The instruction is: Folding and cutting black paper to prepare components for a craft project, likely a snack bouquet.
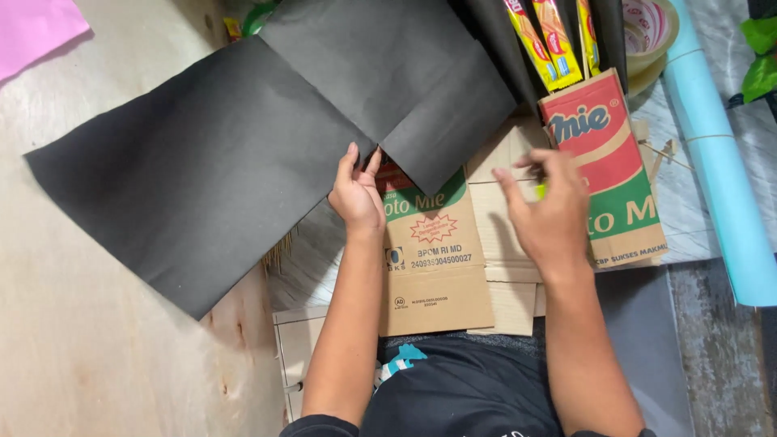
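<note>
Large black sheet of matte paper [202, 178] lying spread across the pale plywood floor [89, 348], reaching from the far left up toward the middle, its inner edge overlapping a second black paper sheet [388, 73] angled point-down over the cardboard. Left hand [358, 194] pressing at that inner edge where the two sheets meet, fingers straight and close together, thumb up beside them; grip looking flat on the paper rather than closed round it, though whether any edge is pinched underneath cannot be told. Right hand [550, 210] hovering just beside, over the cardboard, fingers loosely curled and spread, a small yellow-green object [540, 191] partly showing at the fingertips; too hidden to tell what it is or how firmly it is being held.

Flattened brown cardboard box panel with green and red printing [433, 259] lying under and between both hands, its top tucked beneath the point of the second black sheet. Plain brown corrugated cardboard pieces [506, 243] lying just to its right. Upright red, green and tan printed cardboard flap [611, 162] standing near the right hand, with yellow and red striped sachets [546, 40] sticking up behind it. Roll of clear packing tape [651, 32] sitting at the top right, touching a long light blue paper roll [720, 154] running down the right side. Pink paper sheet [32, 28] showing at the top left corner, well apart from the hands
</note>
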